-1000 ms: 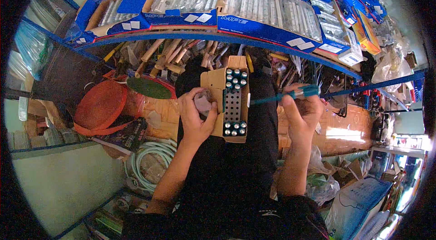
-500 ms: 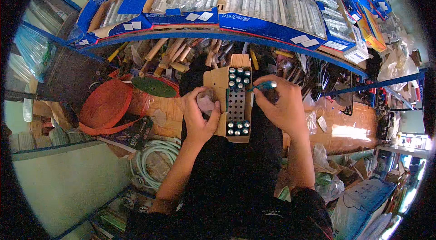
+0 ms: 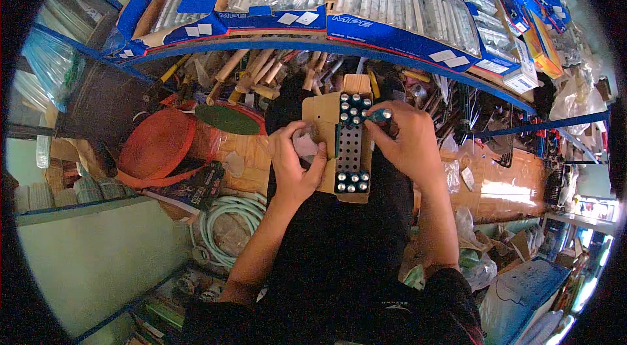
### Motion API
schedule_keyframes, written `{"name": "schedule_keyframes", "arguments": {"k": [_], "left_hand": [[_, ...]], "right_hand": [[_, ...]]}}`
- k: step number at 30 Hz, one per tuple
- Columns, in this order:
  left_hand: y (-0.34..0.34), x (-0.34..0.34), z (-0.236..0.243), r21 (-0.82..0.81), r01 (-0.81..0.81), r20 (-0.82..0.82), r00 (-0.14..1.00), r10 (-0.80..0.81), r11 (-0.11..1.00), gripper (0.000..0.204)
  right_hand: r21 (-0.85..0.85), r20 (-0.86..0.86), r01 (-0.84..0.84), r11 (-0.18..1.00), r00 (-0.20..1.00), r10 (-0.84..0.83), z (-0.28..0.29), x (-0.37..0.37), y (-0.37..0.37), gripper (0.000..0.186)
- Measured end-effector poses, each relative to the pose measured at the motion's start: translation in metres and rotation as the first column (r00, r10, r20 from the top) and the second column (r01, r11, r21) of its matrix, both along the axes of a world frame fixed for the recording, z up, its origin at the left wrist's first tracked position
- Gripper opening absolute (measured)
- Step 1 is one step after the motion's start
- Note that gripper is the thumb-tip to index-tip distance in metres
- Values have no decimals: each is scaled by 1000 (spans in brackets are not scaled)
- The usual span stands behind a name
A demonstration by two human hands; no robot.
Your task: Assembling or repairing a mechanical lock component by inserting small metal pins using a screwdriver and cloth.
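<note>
A narrow open cardboard box (image 3: 319, 110) rests over my lap, its lid flap folded out to the left. Inside is a rack of small dark holes (image 3: 349, 148). Several slim teal-bodied pieces with round silver ends (image 3: 354, 111) stand at its far end, and another group (image 3: 353, 182) fills the near end. My left hand (image 3: 295, 162) grips the lid flap, with a crumpled pale wrapper (image 3: 305, 144) between thumb and fingers. Beside the rack's far right edge, my right hand (image 3: 411, 139) pinches one teal piece with a silver end (image 3: 386, 114). Its tip is hidden by the fingers.
Blue boxes of wrapped metal parts (image 3: 405, 22) line a shelf ahead. Wooden handles (image 3: 261, 74) lie beneath it. To the left are an orange strap roll (image 3: 157, 146), a green disc (image 3: 227, 119) and a coiled pale hose (image 3: 228, 231). Plastic bags (image 3: 480, 266) are at right.
The whole view has shifted slightly. The teal piece in my right hand looks shorter and more upright than before, close to the rack's far group. My left hand keeps its hold.
</note>
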State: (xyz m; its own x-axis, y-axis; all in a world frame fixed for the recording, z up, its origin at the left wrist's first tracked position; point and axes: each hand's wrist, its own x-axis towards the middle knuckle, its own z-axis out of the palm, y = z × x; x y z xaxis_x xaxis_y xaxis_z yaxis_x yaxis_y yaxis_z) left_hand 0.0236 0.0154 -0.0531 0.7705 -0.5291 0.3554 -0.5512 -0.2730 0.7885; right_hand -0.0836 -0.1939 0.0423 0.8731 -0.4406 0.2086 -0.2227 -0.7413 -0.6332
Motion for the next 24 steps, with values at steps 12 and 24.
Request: {"name": "schedule_keyframes", "arguments": {"k": [12, 24], "left_hand": [[-4, 1, 0, -113, -21, -12, 1000, 19, 993, 52], [-4, 1, 1, -98, -11, 29, 999, 14, 995, 52]], "right_hand": [[130, -16, 25, 991, 1000, -23, 15, 3, 7, 30], [-69, -21, -6, 998, 1000, 4, 16, -2, 7, 26]]}}
